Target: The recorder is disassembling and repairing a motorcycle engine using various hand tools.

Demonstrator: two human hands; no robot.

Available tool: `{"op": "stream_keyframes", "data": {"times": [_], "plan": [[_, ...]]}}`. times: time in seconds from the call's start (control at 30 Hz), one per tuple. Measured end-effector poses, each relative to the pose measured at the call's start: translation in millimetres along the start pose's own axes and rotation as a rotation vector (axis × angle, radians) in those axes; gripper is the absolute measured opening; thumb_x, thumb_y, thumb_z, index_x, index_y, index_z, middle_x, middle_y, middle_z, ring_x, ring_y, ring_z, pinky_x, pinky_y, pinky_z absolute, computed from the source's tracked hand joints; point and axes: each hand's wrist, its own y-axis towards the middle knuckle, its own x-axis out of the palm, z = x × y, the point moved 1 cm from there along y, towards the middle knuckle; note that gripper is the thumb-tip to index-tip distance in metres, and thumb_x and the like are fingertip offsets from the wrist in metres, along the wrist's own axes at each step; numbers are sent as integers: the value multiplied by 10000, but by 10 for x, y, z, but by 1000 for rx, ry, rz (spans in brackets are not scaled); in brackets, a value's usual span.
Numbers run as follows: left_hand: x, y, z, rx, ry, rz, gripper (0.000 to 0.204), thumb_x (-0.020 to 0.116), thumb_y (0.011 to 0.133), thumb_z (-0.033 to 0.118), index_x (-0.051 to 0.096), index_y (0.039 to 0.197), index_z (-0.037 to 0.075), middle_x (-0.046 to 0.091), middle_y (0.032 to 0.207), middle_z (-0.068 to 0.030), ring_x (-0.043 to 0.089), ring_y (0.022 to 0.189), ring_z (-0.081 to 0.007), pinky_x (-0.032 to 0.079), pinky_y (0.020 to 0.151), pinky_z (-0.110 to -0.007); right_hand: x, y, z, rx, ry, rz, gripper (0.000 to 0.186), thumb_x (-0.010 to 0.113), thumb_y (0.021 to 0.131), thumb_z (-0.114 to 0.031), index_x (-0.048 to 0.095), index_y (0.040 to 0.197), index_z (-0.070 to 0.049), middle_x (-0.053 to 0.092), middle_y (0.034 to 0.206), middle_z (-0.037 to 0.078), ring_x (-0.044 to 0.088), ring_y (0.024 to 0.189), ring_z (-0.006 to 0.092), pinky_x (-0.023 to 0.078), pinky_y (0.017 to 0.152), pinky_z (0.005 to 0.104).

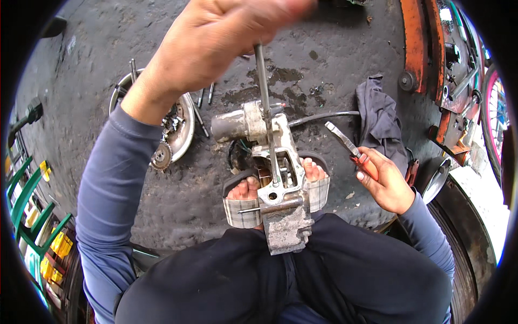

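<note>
Left grip [218,43] covers top end of rod [264,89], much nearer than right; blurred, can't tell if closed. Rod's long axis runs toward me, lower end at near edge of casing [286,229] opening. Right grip [387,181] holds pliers [344,140], nose forward-left.

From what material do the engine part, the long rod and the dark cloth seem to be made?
Engine part: probably cast metal, perhaps aluminium, from its dull, pitted grey surface.
Long rod: likely steel, smooth, with light gleaming along it.
Dark cloth: matte fabric, showing soft folds; the fibre cannot be told.
</note>
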Motion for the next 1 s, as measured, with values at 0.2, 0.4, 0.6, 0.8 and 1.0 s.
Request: {"op": "stream_keyframes", "data": {"times": [0.2, 0.4, 0.6, 0.8, 1.0], "plan": [[-362, -66, -17, -315, 740, 283, 610, 375, 1084, 490, 616, 827, -9, 596, 756, -45, 540, 752, -142, 417, 705, -283, -224, -156, 114, 80, -96, 160, 422, 645, 914, -103, 512, 1276, 68, 591, 1153, 241, 578, 1103, 430, 459, 945, 430], [-431, 299, 682, -84, 1213, 186, 238, 676, 927, 229, 641, 998, 5, 665, 1001, -92, 632, 932, -192, 460, 812, -305, -737, -749, -154, 151, -143, 131, 373, 681, 870, -61, 540, 1203, 32, 606, 1042, 248, 592, 1035, 450, 468, 897, 452], [404, 761, 1377, -154, 1131, -454, 209, 706, 879, 207, 636, 904, 12, 636, 832, -136, 640, 815, -328, 510, 734, -419, -889, -1487, -128, 238, -22, 74, 275, 686, 890, -146, 584, 1087, 19, 623, 971, 250, 610, 961, 447, 483, 833, 479], [1419, 555, 1705, -363, 929, -889, 277, 683, 900, 290, 640, 923, 18, 644, 877, -172, 647, 845, -385, 531, 748, -468, -527, -1589, 717, 357, -155, 310, 290, 690, 880, -209, 603, 1086, -24, 624, 1043, 228, 622, 975, 438, 492, 857, 495], [2018, -257, 2806, -802, 608, -332, 184, 674, 939, 194, 636, 896, 20, 623, 804, -100, 633, 742, -208, 502, 665, -345, 78, -1137, 2352, 213, -98, 1032, 456, 681, 875, -166, 535, 1256, 38, 573, 1163, 275, 534, 1115, 469, 442, 952, 511]]}}
